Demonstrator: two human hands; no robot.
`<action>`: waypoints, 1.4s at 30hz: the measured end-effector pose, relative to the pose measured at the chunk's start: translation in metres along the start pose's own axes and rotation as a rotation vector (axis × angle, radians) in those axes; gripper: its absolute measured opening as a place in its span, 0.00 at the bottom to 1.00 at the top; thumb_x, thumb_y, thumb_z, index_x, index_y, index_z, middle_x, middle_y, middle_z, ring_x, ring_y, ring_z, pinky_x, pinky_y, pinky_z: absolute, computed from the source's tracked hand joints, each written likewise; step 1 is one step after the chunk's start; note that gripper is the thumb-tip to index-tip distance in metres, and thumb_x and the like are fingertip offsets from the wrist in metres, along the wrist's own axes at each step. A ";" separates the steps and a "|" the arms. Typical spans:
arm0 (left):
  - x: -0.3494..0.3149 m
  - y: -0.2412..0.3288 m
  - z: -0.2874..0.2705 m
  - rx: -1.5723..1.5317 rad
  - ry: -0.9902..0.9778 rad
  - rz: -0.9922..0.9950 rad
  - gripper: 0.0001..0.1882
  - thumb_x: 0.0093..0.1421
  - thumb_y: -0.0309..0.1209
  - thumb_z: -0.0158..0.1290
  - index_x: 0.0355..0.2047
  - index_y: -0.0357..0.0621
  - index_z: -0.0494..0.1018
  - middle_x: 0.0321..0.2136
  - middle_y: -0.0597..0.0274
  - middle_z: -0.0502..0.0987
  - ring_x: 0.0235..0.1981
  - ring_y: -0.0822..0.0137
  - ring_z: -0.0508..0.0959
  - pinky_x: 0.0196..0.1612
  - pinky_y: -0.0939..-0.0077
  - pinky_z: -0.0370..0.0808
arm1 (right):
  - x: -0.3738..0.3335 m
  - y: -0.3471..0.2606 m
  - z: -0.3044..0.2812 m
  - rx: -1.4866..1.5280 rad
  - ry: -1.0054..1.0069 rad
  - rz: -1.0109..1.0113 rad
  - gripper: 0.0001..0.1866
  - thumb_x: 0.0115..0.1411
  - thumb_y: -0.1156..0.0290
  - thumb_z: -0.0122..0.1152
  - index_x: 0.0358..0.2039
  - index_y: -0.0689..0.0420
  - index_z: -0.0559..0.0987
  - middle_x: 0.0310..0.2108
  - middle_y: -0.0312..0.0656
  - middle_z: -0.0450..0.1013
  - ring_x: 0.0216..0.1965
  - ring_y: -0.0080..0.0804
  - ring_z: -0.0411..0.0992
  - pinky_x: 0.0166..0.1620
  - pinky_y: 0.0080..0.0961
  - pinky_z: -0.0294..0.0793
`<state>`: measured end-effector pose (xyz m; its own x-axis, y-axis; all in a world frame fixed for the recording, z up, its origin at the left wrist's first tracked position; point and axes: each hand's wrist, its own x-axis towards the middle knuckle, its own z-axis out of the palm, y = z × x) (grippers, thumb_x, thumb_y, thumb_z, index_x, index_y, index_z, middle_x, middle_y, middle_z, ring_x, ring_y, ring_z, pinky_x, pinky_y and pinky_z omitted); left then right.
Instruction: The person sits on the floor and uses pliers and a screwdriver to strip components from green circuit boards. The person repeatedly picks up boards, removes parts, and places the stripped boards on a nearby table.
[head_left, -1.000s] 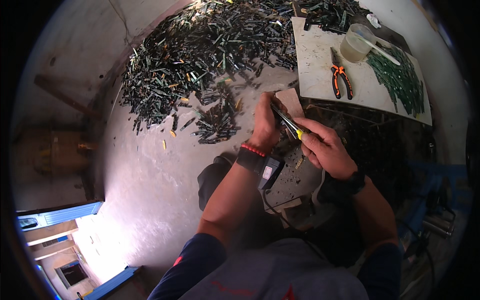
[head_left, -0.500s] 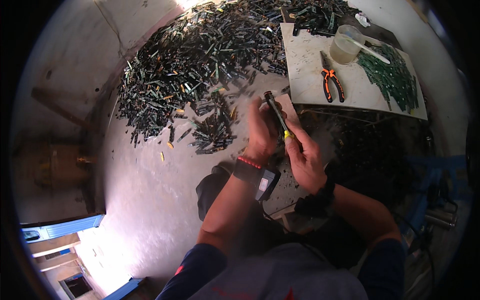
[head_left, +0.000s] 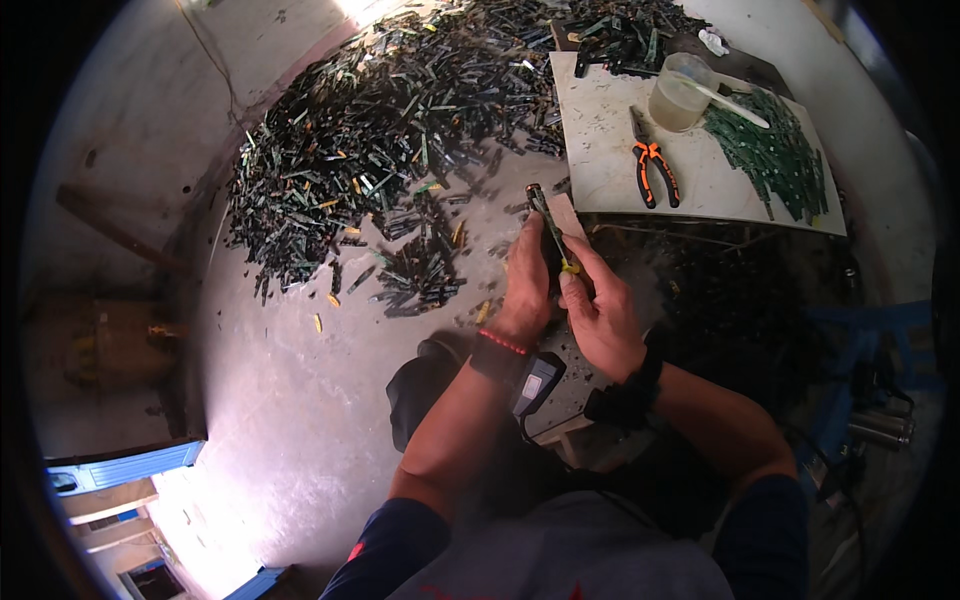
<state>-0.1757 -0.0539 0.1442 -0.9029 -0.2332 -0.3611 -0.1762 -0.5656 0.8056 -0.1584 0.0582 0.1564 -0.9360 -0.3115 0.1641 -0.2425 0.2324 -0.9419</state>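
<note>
My left hand (head_left: 526,275) is closed around a narrow dark strip-like piece (head_left: 534,194), whose far end, with a coppery tip, sticks out past the fingers. In my right hand (head_left: 607,320) is a slim tool with a yellow part (head_left: 569,267) by the fingertips; it looks like a screwdriver. Its thin shaft lies along the strip, pointing away from me. Whether the tip touches the strip I cannot tell. Both hands are close together above a small board (head_left: 567,214), and the fingers hide much of what they hold.
A big heap of dark strips (head_left: 340,160) covers the floor ahead and left, with a smaller pile (head_left: 420,265) nearer. On a white board (head_left: 600,150) at the right lie orange-black pliers (head_left: 655,170), a clear cup of liquid (head_left: 680,100), a white stick (head_left: 735,105) and green strips (head_left: 770,150).
My left hand sits slightly lower along the strip, so more of its far end shows. My right hand keeps hold of the tool. The whole view has shifted a little.
</note>
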 end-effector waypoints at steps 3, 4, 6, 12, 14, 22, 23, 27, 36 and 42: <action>-0.002 -0.001 -0.002 0.230 0.029 0.072 0.27 0.65 0.49 0.35 0.29 0.37 0.72 0.21 0.60 0.74 0.20 0.69 0.73 0.23 0.73 0.70 | 0.000 -0.016 -0.007 0.318 -0.112 0.341 0.19 0.63 0.72 0.47 0.55 0.59 0.64 0.28 0.37 0.69 0.21 0.17 0.63 0.23 0.14 0.65; -0.002 -0.002 -0.002 0.278 0.029 0.087 0.27 0.65 0.49 0.35 0.28 0.36 0.72 0.21 0.60 0.74 0.19 0.69 0.72 0.23 0.73 0.70 | -0.001 -0.016 -0.006 0.312 -0.110 0.326 0.19 0.64 0.72 0.47 0.55 0.59 0.64 0.26 0.35 0.67 0.20 0.16 0.62 0.22 0.13 0.64; -0.004 0.001 0.000 0.368 0.029 0.214 0.29 0.65 0.50 0.34 0.28 0.36 0.72 0.20 0.60 0.74 0.20 0.70 0.73 0.23 0.74 0.70 | -0.005 -0.015 -0.005 0.341 -0.107 0.310 0.19 0.64 0.70 0.46 0.55 0.59 0.63 0.24 0.33 0.65 0.19 0.15 0.60 0.21 0.12 0.62; 0.009 -0.016 -0.006 0.392 0.040 0.242 0.31 0.66 0.52 0.33 0.27 0.34 0.71 0.17 0.62 0.72 0.18 0.72 0.70 0.21 0.75 0.67 | -0.010 -0.022 -0.009 0.569 -0.101 0.482 0.21 0.62 0.70 0.48 0.55 0.61 0.62 0.28 0.36 0.66 0.24 0.16 0.62 0.25 0.14 0.64; 0.013 -0.021 -0.007 0.434 0.055 0.252 0.31 0.66 0.51 0.33 0.26 0.34 0.70 0.16 0.62 0.71 0.18 0.72 0.69 0.21 0.74 0.66 | -0.011 -0.024 -0.008 0.602 -0.067 0.528 0.21 0.62 0.69 0.48 0.54 0.61 0.63 0.26 0.35 0.65 0.22 0.15 0.61 0.24 0.14 0.63; 0.010 -0.024 0.003 0.462 0.143 0.329 0.31 0.66 0.51 0.31 0.28 0.34 0.72 0.17 0.61 0.72 0.19 0.70 0.70 0.23 0.72 0.68 | 0.002 -0.016 -0.016 0.701 -0.107 0.614 0.19 0.62 0.66 0.50 0.52 0.59 0.65 0.21 0.32 0.64 0.17 0.14 0.58 0.18 0.13 0.58; 0.012 -0.026 0.002 0.443 0.145 0.324 0.32 0.66 0.51 0.31 0.29 0.34 0.72 0.17 0.61 0.73 0.19 0.70 0.71 0.23 0.72 0.68 | 0.003 -0.015 -0.015 0.665 -0.080 0.580 0.17 0.62 0.67 0.50 0.50 0.60 0.67 0.20 0.32 0.63 0.16 0.13 0.57 0.18 0.12 0.57; 0.014 -0.027 0.001 0.363 0.138 0.307 0.33 0.66 0.52 0.29 0.32 0.34 0.73 0.18 0.62 0.74 0.20 0.70 0.72 0.23 0.73 0.70 | 0.008 0.002 -0.016 0.504 -0.095 0.448 0.14 0.60 0.71 0.52 0.46 0.63 0.71 0.23 0.34 0.67 0.19 0.15 0.62 0.22 0.15 0.63; 0.001 -0.012 -0.007 0.101 -0.013 0.047 0.25 0.64 0.55 0.35 0.26 0.46 0.65 0.16 0.69 0.65 0.14 0.77 0.62 0.14 0.82 0.56 | 0.020 0.003 -0.038 0.240 -0.208 0.367 0.13 0.60 0.75 0.52 0.45 0.66 0.72 0.23 0.34 0.68 0.21 0.15 0.63 0.23 0.14 0.65; -0.001 -0.007 -0.011 -0.174 -0.166 -0.167 0.23 0.63 0.56 0.36 0.26 0.50 0.62 0.14 0.72 0.58 0.12 0.77 0.53 0.15 0.83 0.49 | 0.023 0.004 -0.052 0.276 -0.211 0.245 0.13 0.59 0.73 0.53 0.44 0.64 0.72 0.25 0.37 0.69 0.22 0.22 0.66 0.25 0.22 0.69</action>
<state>-0.1693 -0.0585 0.1338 -0.9215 -0.0012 -0.3884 -0.2705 -0.7156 0.6440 -0.1945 0.0998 0.1718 -0.8775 -0.4665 -0.1111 0.0852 0.0763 -0.9934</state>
